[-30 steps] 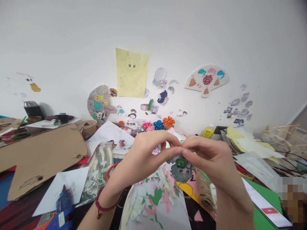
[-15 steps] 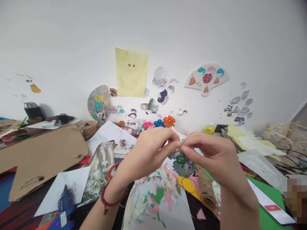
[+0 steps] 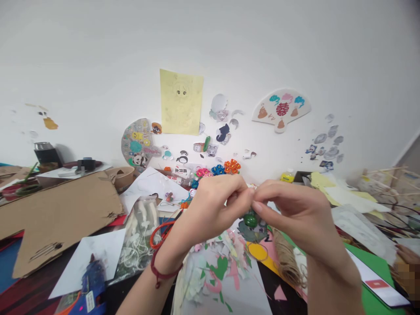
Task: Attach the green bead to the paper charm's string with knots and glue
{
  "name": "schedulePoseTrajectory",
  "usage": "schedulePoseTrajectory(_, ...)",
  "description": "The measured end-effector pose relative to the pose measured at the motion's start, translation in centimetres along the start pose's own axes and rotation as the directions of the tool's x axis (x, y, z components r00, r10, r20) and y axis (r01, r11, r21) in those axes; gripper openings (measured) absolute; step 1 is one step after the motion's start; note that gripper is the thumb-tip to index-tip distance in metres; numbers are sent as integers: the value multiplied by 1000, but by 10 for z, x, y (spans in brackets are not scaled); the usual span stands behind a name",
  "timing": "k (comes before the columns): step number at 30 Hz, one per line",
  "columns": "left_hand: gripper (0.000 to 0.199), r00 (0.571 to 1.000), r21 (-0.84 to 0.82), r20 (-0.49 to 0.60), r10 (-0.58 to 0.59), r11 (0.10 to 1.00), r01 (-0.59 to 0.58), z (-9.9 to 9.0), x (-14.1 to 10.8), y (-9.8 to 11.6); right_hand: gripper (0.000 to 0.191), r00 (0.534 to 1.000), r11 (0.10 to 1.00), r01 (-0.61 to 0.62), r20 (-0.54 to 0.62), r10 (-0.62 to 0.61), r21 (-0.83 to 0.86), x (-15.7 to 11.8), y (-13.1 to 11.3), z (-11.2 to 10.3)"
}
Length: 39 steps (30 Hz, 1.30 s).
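Observation:
My left hand and my right hand meet in front of me, thumbs and forefingers pinched together almost tip to tip. A glossy green bead pendant shows just under the fingertips; whatever thin part lies between them is too small to make out. Behind it is a cut-out picture of a grey-haired cartoon figure. Below the hands, a white sheet carries paper scraps, among them a green paper heart.
At left are torn cardboard, a blue glue gun and a bag of white cords. Orange cord lies beside my left wrist. At right are a twine roll and a phone. Another person's hand appears at the right edge.
Both hands have shifted slightly right, still pinched together, and the green bead has moved with them. The view has turned a little, and more of the orange cord shows.

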<state>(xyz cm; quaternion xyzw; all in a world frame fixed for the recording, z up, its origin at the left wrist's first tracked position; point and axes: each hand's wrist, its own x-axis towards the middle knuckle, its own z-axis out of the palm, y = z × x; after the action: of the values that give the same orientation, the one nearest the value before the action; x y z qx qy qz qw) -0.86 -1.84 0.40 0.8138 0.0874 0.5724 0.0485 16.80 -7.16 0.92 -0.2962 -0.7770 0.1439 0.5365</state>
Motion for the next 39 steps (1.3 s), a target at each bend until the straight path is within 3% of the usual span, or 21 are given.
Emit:
schedulePoseTrajectory(10, 43, 987, -226, 4, -162, 961, 158, 4, -2, 4, 15, 999, 999, 33, -10, -33, -18, 0, -5, 4)
schedulePoseTrajectory(21, 53, 956, -497, 101, -275, 818, 288, 7, 1, 3, 14, 998, 999, 53, -36, -53, 4, -3, -9, 5)
schedulePoseTrajectory(27, 50, 965, -428, 122, -231, 865, 262, -5, 0, -9, 15, 999, 1000, 22, -41, -22, -7, -2, -10, 5)
schedulePoseTrajectory(32, 21, 977, -428, 173, -126, 884, 190, -18, 5, -6, 14, 999, 1000, -11, -49, 11, -2, -1, -10, 3)
schedulePoseTrajectory(39, 12, 987, -383, 159, -16, 920, 77, -19, 7, -4, 14, 998, 998, -43, -39, 45, 40, -1, -7, 2)
